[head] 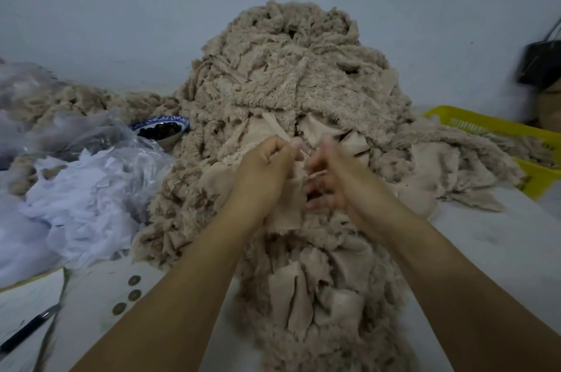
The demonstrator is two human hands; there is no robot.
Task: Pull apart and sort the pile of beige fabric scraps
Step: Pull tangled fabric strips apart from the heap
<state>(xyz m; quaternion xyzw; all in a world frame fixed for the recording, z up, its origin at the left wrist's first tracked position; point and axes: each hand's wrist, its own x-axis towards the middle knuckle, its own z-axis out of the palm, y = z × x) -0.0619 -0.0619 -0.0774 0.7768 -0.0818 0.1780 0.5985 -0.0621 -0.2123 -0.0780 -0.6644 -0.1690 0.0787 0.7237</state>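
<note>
A tall pile of beige fleece scraps [291,74] fills the middle of the table and runs down toward me. Both my hands meet over its lower middle. My left hand [267,165] is curled, thumb and fingers pinching a beige scrap [287,204] that hangs below it. My right hand [331,177] is blurred, its fingers partly spread against the same scrap; whether it grips is unclear. More scraps [431,165] lie flat to the right.
A yellow plastic basket [498,125] stands at right. White scraps [79,198] and clear plastic bags [36,116] lie at left, with a blue-rimmed bowl [162,128] behind. Three coins [130,295] and a pen [27,330] sit near the front left.
</note>
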